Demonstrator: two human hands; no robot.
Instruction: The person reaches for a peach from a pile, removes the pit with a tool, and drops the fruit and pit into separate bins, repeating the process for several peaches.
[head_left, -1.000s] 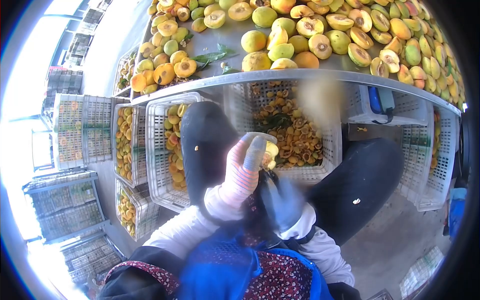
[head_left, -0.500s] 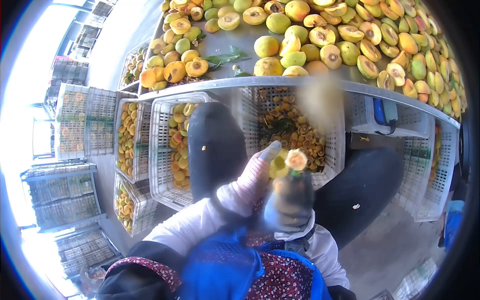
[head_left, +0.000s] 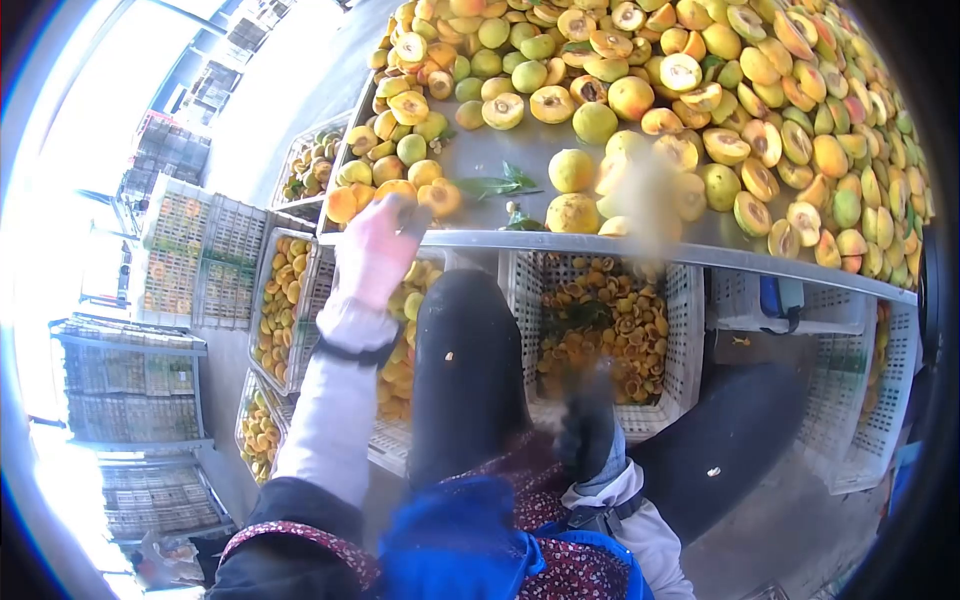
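Note:
My left hand point(head_left: 378, 250), with grey-covered fingertips, reaches over the table's front edge at the left. Its fingers are at the near peach halves, one cut peach half point(head_left: 437, 197) right beside them; blur hides whether they grip one. My right hand point(head_left: 590, 430), in a dark glove, is raised in front of my lap above the right thigh. Its fingers look closed, but smearing hides what is in them. Ahead, many whole and halved yellow-green peaches point(head_left: 727, 146) cover the metal table point(head_left: 480, 150).
Between my knees stands a white crate point(head_left: 683, 345) of cut fruit pieces and leaves. Peach-filled crates point(head_left: 283, 300) stand left; more stacked crates point(head_left: 175, 250) lie beyond. Under the table's right side is a blue item point(head_left: 780, 300). A pale smear point(head_left: 650, 200) blurs part of the view.
My left hand has moved from beside my right hand, where it was at a yellow-green peach piece, up to the table's left edge. The pale cut piece above my right hand is gone from there.

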